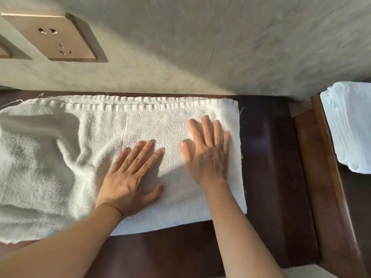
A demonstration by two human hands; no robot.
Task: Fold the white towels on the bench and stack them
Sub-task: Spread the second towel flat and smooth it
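Both palms flat, fingers straight | left hand (pixel 130 177), right hand (pixel 206 155) pressing white towel (pixel 160 125) beneath

This looks like a hotel or spa room. A dark polished wooden bench (pixel 267 157) stands against a textured plaster wall (pixel 200 47) with brass-coloured socket plates (pixel 54 37). A stack of folded white towels (pixel 349 125) sits alongside.

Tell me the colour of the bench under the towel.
Dark reddish brown, glossy wood. The bench shows best in the head view, right of the towel.
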